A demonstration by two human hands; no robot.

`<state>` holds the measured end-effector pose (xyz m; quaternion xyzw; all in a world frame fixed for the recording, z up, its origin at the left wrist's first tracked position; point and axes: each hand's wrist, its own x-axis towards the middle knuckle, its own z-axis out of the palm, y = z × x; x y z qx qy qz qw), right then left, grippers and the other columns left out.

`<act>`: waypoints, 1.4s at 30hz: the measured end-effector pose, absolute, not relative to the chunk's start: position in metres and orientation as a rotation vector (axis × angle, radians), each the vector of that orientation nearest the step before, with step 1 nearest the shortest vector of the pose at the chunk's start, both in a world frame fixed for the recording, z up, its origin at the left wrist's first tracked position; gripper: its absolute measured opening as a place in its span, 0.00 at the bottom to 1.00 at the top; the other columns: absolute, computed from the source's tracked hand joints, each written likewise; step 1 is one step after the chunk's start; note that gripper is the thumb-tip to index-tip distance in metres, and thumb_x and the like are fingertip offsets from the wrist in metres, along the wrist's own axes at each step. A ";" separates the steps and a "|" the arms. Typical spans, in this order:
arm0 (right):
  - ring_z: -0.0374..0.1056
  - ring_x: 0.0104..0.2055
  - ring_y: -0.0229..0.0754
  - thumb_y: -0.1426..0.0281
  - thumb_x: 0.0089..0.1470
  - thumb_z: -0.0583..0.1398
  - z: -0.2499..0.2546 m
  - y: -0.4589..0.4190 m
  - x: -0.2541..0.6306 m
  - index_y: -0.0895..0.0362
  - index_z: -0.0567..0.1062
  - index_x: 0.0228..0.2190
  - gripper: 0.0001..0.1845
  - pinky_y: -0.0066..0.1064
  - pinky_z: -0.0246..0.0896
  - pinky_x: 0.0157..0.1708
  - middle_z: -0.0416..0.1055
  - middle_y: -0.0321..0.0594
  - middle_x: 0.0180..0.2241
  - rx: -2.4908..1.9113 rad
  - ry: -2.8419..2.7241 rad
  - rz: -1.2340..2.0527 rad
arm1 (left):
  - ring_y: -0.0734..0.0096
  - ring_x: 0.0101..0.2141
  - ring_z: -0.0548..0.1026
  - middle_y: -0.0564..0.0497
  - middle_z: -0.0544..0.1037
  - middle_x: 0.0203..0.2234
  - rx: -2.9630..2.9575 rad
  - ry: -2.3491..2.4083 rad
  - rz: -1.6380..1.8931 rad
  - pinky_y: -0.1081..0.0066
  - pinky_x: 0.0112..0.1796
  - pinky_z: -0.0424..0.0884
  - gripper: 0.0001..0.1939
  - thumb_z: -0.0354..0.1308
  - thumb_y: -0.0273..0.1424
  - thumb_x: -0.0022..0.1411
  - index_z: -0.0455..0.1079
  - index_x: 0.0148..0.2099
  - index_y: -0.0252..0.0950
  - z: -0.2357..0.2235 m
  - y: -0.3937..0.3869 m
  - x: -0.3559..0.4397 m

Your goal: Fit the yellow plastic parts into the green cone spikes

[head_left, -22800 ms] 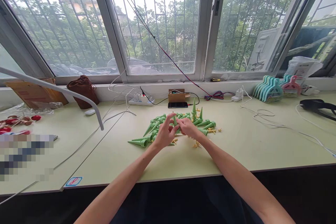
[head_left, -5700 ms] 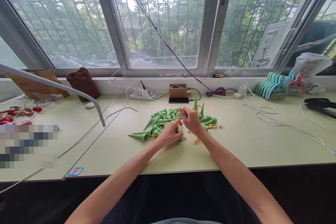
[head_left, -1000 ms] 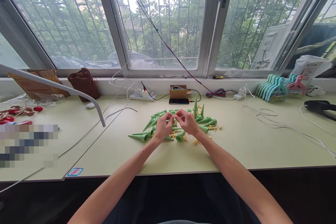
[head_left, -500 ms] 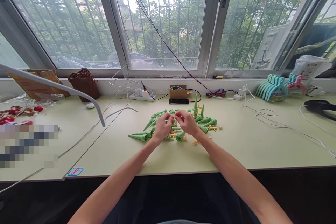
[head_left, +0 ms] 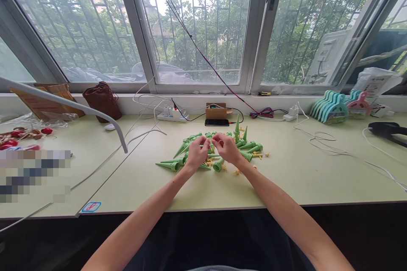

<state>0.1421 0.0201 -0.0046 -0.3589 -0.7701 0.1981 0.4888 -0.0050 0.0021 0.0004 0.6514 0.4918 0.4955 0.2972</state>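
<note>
My left hand [head_left: 198, 152] and my right hand [head_left: 227, 149] meet fingertip to fingertip above a pile on the table. Both are closed in a pinch; whatever lies between the fingers is too small and covered to make out. Around them are several green plastic cone-shaped spikes [head_left: 173, 166] with open, cap-like ends. One green spike [head_left: 237, 128] stands point up behind my right hand, while most others lie on their sides. Small yellow plastic pieces [head_left: 237, 172] are scattered among the spikes. Part of the pile is hidden under my hands.
Behind the pile lie a black phone [head_left: 216, 123] and a small cardboard box [head_left: 216, 112]. A power strip [head_left: 173, 117] and cables run along the back. A grey curved arm [head_left: 108, 120] juts in from the left. Teal hangers [head_left: 329, 108] stand at right.
My fingertips have shifted very slightly while staying pinched together in the same place. The spikes and yellow pieces have not visibly moved.
</note>
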 end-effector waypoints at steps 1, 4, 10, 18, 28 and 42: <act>0.57 0.21 0.35 0.63 0.58 0.53 -0.005 0.020 0.142 0.56 0.69 0.31 0.11 0.28 0.54 0.24 0.67 0.36 0.25 -0.875 -1.871 0.478 | 0.78 0.14 0.66 0.53 0.72 0.24 1.732 1.313 1.317 0.75 0.15 0.62 0.15 0.50 0.44 0.61 0.64 0.31 0.37 0.001 0.002 -0.005; 0.56 0.20 0.34 0.63 0.58 0.53 -0.005 0.021 0.142 0.56 0.69 0.31 0.11 0.28 0.54 0.23 0.68 0.36 0.26 -0.882 -1.861 0.472 | 0.78 0.14 0.66 0.53 0.72 0.24 1.723 1.337 1.335 0.74 0.16 0.62 0.16 0.50 0.45 0.60 0.64 0.31 0.36 0.002 0.000 -0.005; 0.57 0.20 0.34 0.63 0.59 0.53 -0.005 0.023 0.143 0.57 0.69 0.31 0.11 0.28 0.54 0.24 0.69 0.37 0.27 -0.928 -1.797 0.418 | 0.78 0.16 0.66 0.54 0.71 0.23 1.765 1.369 1.377 0.75 0.18 0.63 0.14 0.51 0.42 0.60 0.64 0.31 0.36 0.004 -0.001 -0.004; 0.61 0.22 0.36 0.65 0.59 0.52 -0.004 0.025 0.145 0.57 0.70 0.31 0.11 0.29 0.56 0.27 0.71 0.39 0.27 -1.016 -1.697 0.275 | 0.77 0.20 0.66 0.54 0.71 0.20 2.218 1.315 1.016 0.76 0.25 0.62 0.08 0.54 0.34 0.55 0.68 0.28 0.35 -0.005 -0.004 0.000; 0.61 0.21 0.35 0.65 0.59 0.53 -0.005 0.025 0.144 0.57 0.70 0.31 0.10 0.29 0.57 0.27 0.71 0.38 0.27 -1.013 -1.704 0.290 | 0.73 0.21 0.67 0.54 0.73 0.18 2.421 1.182 0.763 0.74 0.26 0.61 0.08 0.52 0.33 0.56 0.73 0.33 0.38 -0.005 -0.010 0.000; 0.63 0.22 0.36 0.63 0.59 0.53 -0.002 0.021 0.145 0.56 0.70 0.31 0.11 0.28 0.57 0.25 0.71 0.39 0.28 -1.021 -1.735 0.329 | 0.72 0.20 0.67 0.55 0.73 0.18 2.454 1.103 0.698 0.72 0.25 0.59 0.10 0.52 0.28 0.53 0.70 0.39 0.38 -0.005 -0.012 0.000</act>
